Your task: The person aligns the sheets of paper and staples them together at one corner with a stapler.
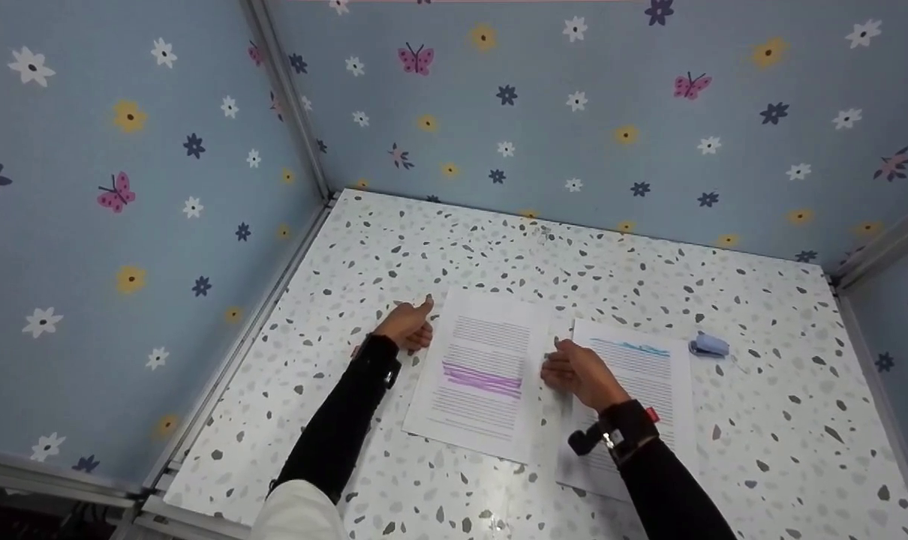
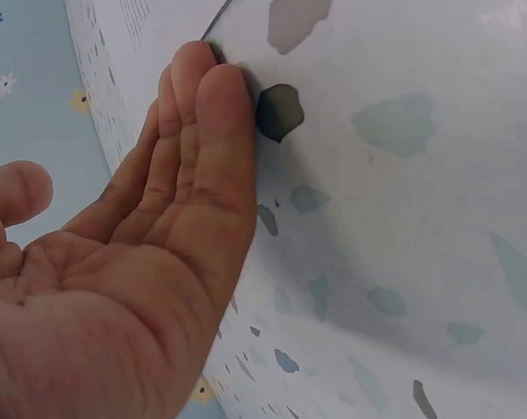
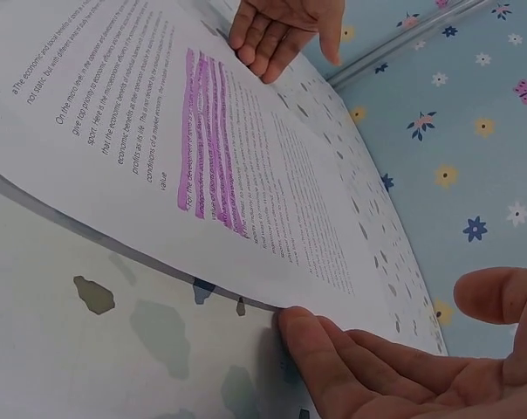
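Note:
A printed sheet with purple highlighter lines point(image 1: 482, 379) lies flat between the two hands. At its left edge, the left hand point(image 1: 409, 326) stands on its side, fingers straight and together, thumb raised. In the left wrist view those fingertips point(image 2: 222, 96) are beside the paper's edge; whether they touch it I cannot tell. On the opposite side, the right hand point(image 1: 585, 371) has extended fingers, and its fingertips point(image 3: 300, 325) meet the edge of the sheet in the right wrist view. Neither hand grips anything.
A second printed sheet with blue highlighting point(image 1: 634, 375) lies to the right, partly hidden under the right hand and forearm. Beyond its upper right corner sits a small blue object, seemingly a stapler point(image 1: 710, 344). Patterned panels point(image 1: 544, 135) border the speckled table point(image 1: 784, 420).

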The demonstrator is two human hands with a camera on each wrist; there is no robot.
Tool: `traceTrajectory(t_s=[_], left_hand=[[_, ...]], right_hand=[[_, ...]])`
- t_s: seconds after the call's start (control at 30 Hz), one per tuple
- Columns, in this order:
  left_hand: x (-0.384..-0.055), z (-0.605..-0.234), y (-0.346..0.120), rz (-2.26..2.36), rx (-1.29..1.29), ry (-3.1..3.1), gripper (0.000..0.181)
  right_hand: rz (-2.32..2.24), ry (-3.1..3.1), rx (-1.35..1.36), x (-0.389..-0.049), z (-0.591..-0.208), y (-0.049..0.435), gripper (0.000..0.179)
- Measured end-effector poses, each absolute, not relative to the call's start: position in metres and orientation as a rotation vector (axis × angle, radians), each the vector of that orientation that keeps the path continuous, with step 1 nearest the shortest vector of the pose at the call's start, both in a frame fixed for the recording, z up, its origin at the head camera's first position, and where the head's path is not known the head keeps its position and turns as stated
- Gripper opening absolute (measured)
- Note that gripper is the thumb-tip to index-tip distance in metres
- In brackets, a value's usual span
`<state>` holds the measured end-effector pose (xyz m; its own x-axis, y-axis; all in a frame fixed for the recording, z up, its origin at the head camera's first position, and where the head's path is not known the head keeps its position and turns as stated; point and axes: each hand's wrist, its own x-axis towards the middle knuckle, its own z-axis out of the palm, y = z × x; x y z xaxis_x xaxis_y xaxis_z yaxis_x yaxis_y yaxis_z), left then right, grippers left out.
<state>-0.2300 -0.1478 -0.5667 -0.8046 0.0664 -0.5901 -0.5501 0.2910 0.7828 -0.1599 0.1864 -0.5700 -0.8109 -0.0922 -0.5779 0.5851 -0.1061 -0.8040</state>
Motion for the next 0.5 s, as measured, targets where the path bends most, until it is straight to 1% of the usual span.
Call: traceTrajectory(t_s=[0.3, 0.5], left_hand=[[-0.229, -0.573, -0.146, 1.584, -0.461, 1.970, 0.057], [-0.229, -0.575, -0.136, 1.677, -0.485, 1.847, 0.047]], right_hand=[[-1.964, 1.711, 0.637, -0.161, -0.576, 0.179, 0.047], [-1.962, 1.696, 0.591, -0.165, -0.578, 0.171, 0.050]])
